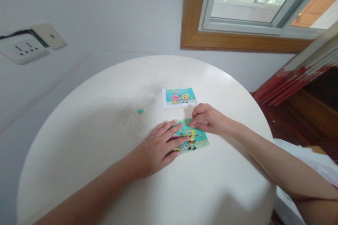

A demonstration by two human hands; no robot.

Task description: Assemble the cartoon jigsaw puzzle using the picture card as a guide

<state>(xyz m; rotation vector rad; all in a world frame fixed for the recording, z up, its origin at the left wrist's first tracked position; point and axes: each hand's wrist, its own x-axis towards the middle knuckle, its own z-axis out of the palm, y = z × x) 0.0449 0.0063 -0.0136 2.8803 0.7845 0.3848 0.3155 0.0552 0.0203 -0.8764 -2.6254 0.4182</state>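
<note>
A small jigsaw puzzle (198,143) with cartoon figures on a teal ground lies on the white round table (211,190). My left hand (161,147) rests flat across its left part with fingers spread, covering some of the picture. At the puzzle's upper edge, my right hand (207,117) has thumb and fingers pinched together; whatever is between the fingertips is hidden. Beyond the puzzle lies a printed picture card (179,97) showing similar cartoon figures. A single teal puzzle piece (140,111) sits apart on the tabletop, to the left of the card.
A wall socket (25,47) is on the wall at the left. Behind the table is a wood-framed window (243,40). A red and white curtain (285,84) hangs at the right, and a white plastic bag (295,158) is beside the table's right edge.
</note>
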